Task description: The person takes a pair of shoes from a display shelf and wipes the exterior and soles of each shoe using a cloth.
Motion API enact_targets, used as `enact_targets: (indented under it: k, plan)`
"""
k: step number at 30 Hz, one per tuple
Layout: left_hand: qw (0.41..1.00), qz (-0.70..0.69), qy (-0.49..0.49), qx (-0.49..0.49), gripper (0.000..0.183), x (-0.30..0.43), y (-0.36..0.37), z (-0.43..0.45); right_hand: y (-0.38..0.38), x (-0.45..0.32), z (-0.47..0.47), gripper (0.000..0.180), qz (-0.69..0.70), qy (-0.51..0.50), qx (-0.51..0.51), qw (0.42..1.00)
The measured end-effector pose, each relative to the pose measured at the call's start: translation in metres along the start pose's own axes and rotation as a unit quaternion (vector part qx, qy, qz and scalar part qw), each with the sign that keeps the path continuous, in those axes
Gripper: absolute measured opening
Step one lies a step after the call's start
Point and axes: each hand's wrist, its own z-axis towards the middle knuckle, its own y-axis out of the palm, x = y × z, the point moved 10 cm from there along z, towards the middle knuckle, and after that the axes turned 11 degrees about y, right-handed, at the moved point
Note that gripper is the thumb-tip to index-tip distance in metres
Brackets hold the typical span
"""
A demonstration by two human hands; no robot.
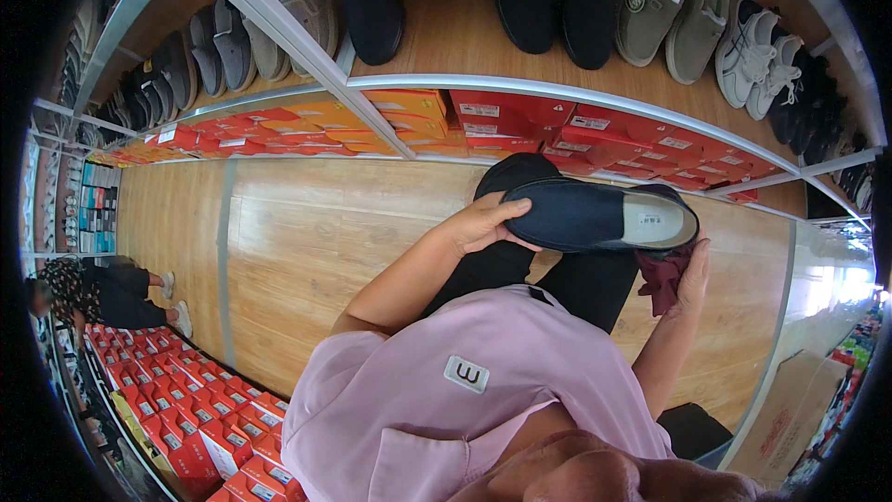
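A dark navy fabric slip-on shoe (564, 215) is held sideways in front of me, toe to the left and its pale, printed insole facing up. My left hand (482, 224) grips the toe, with the thumb on the upper. At the heel end, my right hand (691, 279) holds a crumpled maroon cloth (658, 280) against the shoe's lower side. The shoe covers part of that cloth. On the shelf ahead stands a single dark slip-on (375, 17), and a dark pair (589, 10) is to its right.
The wooden display shelf (446, 35) also carries grey slip-ons (651, 7) and white sneakers (746, 52). Red and orange shoeboxes (516, 108) are stacked beneath it. More red boxes (188, 404) stand behind left, near another person (104, 293). A cardboard carton (787, 411) is at right.
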Motion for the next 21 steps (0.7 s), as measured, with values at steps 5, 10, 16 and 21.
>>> enact_targets:
  k: [5,10,16,21]
  plan:
    - [0.99,-0.081,0.105,0.048,0.08,0.031,-0.034,-0.017,0.042,-0.017,0.015,0.071,-0.045,-0.099,-0.022,0.994]
    - [0.943,-0.152,0.283,0.088,0.073,0.102,-0.062,-0.029,0.052,0.026,0.036,0.048,-0.142,-0.154,-0.034,0.977]
    - [0.875,-0.161,0.437,0.137,0.058,0.187,-0.073,-0.005,0.057,0.044,0.046,0.042,-0.053,-0.081,-0.089,0.991]
    - [0.854,-0.185,0.465,0.139,0.06,0.22,-0.089,0.037,0.062,0.037,0.041,0.038,-0.117,-0.126,-0.069,0.983]
